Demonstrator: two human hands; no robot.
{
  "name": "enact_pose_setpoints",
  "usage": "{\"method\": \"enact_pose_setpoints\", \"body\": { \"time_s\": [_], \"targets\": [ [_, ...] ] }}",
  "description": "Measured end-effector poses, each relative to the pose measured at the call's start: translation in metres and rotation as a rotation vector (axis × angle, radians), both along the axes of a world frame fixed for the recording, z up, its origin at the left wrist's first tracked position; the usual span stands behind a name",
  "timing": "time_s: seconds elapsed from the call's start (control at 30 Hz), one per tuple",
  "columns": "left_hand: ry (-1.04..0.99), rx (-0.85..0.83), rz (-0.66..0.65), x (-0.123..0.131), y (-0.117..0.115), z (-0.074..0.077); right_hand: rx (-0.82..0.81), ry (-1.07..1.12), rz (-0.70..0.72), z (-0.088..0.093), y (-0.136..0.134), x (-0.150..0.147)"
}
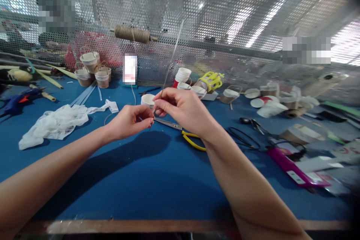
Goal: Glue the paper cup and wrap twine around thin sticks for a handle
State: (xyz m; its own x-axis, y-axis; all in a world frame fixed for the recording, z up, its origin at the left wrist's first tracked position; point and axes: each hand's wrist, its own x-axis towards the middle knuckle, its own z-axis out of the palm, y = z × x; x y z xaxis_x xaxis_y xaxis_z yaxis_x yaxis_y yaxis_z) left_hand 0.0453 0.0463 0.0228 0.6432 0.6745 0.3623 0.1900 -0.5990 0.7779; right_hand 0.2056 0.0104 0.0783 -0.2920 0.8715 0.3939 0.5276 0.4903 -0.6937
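My left hand (132,120) is closed in a pinch, its fingertips almost touching those of my right hand (180,107). Between the fingertips of both hands runs a thin cord (171,58), whose pale free end rises above my right hand. Exactly where it ends at my left fingers is hidden. Behind and below my hands lie scissors with yellow handles (194,145), partly covered by my right hand. A small white-lined cup (147,99) stands just behind my fingertips.
A twine spool (132,34) hangs on the perforated metal screen (225,15). White gauzy fabric (56,122) lies left, near small lined buckets (90,62) and a blue glue gun (18,101). Right are more cups (184,74), black cable (244,138) and a magenta object (295,167).
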Motion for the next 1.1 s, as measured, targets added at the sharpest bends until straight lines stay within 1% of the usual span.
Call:
{"method": "enact_pose_setpoints", "body": {
  "time_s": [0.27, 0.43, 0.63, 0.93, 1.03, 1.1],
  "targets": [
    [-0.01, -0.006, 0.011, 0.0007, -0.0009, -0.0032, -0.005, -0.005, -0.005, 0.0001, -0.001, -0.0001],
    [-0.018, 0.019, 0.024, 0.0011, -0.0005, -0.0053, 0.007, -0.029, -0.003, -0.0008, 0.0003, 0.0001],
    [-0.026, 0.004, 0.012, 0.0011, 0.0005, -0.0061, -0.003, -0.023, -0.012, -0.0012, 0.0007, -0.0005],
    [-0.036, 0.005, 0.076, 0.0037, -0.0032, -0.0052, 0.012, -0.061, -0.007, -0.0025, 0.0005, -0.0003],
    [-0.044, -0.021, 0.075, 0.0033, -0.0035, -0.0065, 0.008, -0.076, -0.016, -0.0011, -0.0004, -0.0006],
    [-0.059, -0.061, 0.049, 0.0034, -0.0029, -0.0081, 0.009, -0.085, -0.018, -0.0004, -0.001, -0.0006]
  ]
}}
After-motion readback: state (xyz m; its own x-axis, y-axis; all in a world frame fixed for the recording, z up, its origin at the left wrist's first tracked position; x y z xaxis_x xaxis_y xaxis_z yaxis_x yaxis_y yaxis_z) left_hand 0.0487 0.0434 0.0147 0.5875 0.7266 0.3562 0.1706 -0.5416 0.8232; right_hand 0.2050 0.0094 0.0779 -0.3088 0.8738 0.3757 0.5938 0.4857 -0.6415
